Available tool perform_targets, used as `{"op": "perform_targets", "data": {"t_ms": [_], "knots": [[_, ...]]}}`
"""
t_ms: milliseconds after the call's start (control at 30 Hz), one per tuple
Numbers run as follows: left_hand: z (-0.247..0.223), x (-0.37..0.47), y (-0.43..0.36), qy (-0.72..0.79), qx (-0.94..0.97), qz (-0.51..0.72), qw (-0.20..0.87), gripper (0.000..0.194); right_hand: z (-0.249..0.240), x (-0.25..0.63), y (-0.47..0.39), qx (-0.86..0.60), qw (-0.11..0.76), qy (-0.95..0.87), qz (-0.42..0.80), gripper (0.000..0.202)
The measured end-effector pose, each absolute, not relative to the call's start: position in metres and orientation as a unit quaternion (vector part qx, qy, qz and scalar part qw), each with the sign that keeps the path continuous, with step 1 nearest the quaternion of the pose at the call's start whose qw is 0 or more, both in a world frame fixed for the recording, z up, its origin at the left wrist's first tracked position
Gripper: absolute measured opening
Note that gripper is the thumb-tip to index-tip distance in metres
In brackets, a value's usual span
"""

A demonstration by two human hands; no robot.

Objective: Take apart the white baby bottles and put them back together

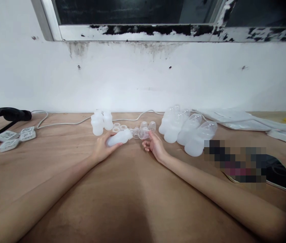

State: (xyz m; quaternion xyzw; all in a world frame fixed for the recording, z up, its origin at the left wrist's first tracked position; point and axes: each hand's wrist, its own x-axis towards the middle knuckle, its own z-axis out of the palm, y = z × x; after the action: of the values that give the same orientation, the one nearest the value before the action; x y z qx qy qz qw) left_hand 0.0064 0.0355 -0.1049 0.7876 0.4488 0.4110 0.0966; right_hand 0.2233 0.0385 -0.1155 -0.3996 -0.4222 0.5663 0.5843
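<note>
My left hand point(103, 147) is wrapped round a frosted white bottle point(119, 137), tilted with its neck toward the right. Between thumb and finger, my right hand point(155, 145) pinches a clear dome cap point(143, 133), its other fingers curled. Small clear pieces point(136, 133) lie between the bottle's neck and the cap. Just behind are more clear caps point(152, 126), and white rings point(117, 127) rest behind the held bottle. Several open white bottles point(97, 125) stand at the back left of my hands. To the right, several bottles with clear caps point(195, 141) stand or lean together.
On the wooden table point(94, 202), a phone point(282, 173) lies at the right, partly pixelated. Plastic bags point(236, 119) and a cable point(64, 124) run along the wall. White square packs point(8, 144) and a black strap point(11, 114) are at the left.
</note>
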Motion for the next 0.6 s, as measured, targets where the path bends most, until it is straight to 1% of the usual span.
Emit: {"op": "perform_targets", "data": {"t_ms": [133, 233, 367, 467, 600], "knots": [[-0.107, 0.006, 0.038, 0.454, 0.784, 0.413, 0.092, 0.041, -0.117, 0.223, 0.037, -0.398, 0.583, -0.430, 0.563, 0.042], [-0.106, 0.006, 0.036, 0.464, 0.793, 0.383, 0.091, 0.044, -0.114, 0.223, 0.033, -0.381, 0.580, -0.463, 0.551, 0.039], [-0.102, 0.008, 0.029, 0.462, 0.814, 0.338, 0.101, 0.047, -0.109, 0.220, 0.022, -0.366, 0.508, -0.602, 0.495, 0.039], [-0.100, 0.008, 0.027, 0.450, 0.816, 0.339, 0.127, 0.046, -0.107, 0.220, 0.015, -0.367, 0.458, -0.688, 0.427, 0.038], [-0.096, 0.006, 0.028, 0.427, 0.813, 0.344, 0.194, 0.041, -0.107, 0.224, 0.015, -0.345, 0.433, -0.713, 0.432, 0.037]]}}
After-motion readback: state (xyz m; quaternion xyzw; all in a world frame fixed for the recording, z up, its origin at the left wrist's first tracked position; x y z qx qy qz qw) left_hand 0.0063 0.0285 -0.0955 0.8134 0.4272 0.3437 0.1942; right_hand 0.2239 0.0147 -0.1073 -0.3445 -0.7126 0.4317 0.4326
